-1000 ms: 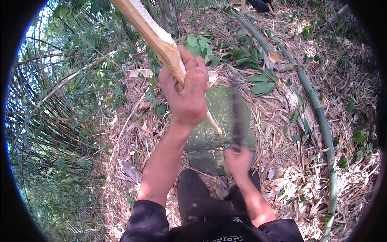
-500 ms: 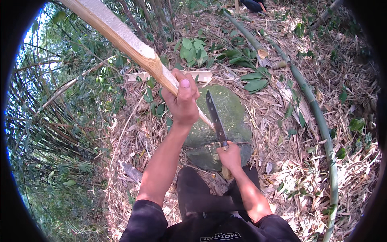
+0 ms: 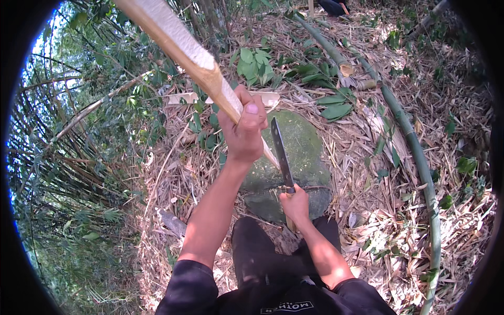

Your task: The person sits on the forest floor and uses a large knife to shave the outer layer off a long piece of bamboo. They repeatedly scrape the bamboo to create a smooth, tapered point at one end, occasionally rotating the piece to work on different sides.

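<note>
My left hand [image 3: 245, 126] is wrapped round a split bamboo strip [image 3: 197, 65], pale inside and tan outside. The strip slants from the upper left down through my grip, its narrow lower end over a mossy stone [image 3: 304, 139]. In my right hand [image 3: 295, 203] is the handle of a knife [image 3: 282, 152] with a dark blade and holes along it. The blade points away from me, tilted slightly left, close beside the strip's lower tip. I cannot tell whether blade and strip touch.
Another pale split strip [image 3: 181, 98] lies on the leaf litter beyond the stone. A long green bamboo pole [image 3: 415, 144] curves down the right side. Cut green leaves [image 3: 336, 107] lie between them. Dense bamboo [image 3: 68, 173] fills the left. Part of a dark-clothed person [image 3: 334, 7] shows at the top.
The bamboo strip and my left hand have shifted slightly right, and the strip stands a little steeper. My right hand and the knife have barely moved.
</note>
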Action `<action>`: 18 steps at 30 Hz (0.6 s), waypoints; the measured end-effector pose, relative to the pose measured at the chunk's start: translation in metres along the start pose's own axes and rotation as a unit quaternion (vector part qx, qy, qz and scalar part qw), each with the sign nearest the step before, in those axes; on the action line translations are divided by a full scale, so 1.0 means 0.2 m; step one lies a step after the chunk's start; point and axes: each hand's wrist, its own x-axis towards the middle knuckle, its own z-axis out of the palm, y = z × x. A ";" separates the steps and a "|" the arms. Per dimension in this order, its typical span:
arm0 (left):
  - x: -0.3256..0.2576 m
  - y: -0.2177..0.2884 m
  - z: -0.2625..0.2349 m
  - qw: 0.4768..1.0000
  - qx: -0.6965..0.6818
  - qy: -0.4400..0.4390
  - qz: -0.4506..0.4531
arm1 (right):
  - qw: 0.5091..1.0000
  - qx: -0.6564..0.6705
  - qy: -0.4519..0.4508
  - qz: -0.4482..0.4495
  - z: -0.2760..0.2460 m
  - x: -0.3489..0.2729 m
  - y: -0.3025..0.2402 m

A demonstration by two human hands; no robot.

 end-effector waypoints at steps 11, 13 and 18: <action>0.00 0.03 -0.10 0.998 -0.032 0.057 0.014 | 0.936 0.288 0.136 -0.147 -0.28 -0.18 -0.41; -0.01 0.03 -0.09 0.997 -0.053 0.060 0.009 | 0.983 0.097 0.103 -0.113 -0.08 -0.10 -0.19; -0.06 0.02 -0.15 0.996 -0.083 0.045 -0.009 | 0.999 -0.026 -0.030 0.000 0.04 0.01 -0.05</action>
